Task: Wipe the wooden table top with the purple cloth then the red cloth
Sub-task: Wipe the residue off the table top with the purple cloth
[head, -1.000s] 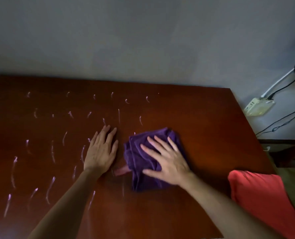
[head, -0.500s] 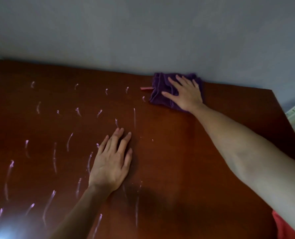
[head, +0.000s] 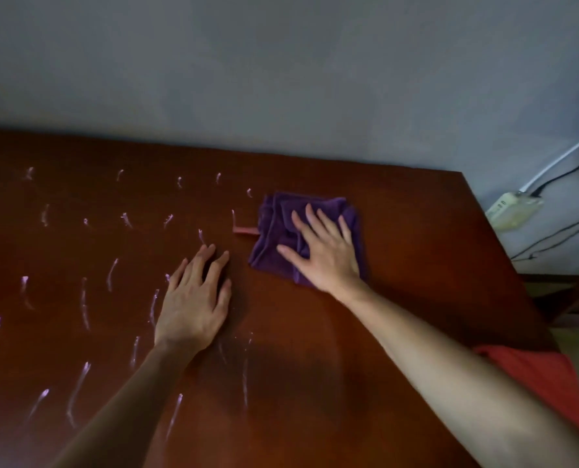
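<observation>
Hands first: right hand (head: 325, 253) is spread flat, palm down, pressing the purple cloth (head: 306, 238) onto the counter (head: 416, 282), fingers apart and not pinching it, just pinning it by pressure. Left hand (head: 195, 297) lies flat and empty on the bare wood at about 9 o'clock from the cloth, fingers loosely together, looks like it's bracing.

What changed: half a second ago the cloth was way up at the back edge by the wall, and a second ago it was down close to the body. Now it's come partway back toward the person, so I'd say it's a back-and-forth scrubbing stroke, on the return pull. The left hand has barely shifted.

Meaning for the task: the purple pass is only partly done. White streaks (head: 82, 298) cover everything from 8 to 11 o'clock of the hands, while the strip from 12 to 4 o'clock looks clean. The red cloth (head: 548, 380) sits untouched at the near right corner, around 4 o'clock, partly behind the right forearm.

Room to move: loads of open wood to the left. The right edge is fairly near at 3 o'clock, with a power strip (head: 514, 207) and cables beyond it, off the counter. The wall closes off 12 o'clock.
</observation>
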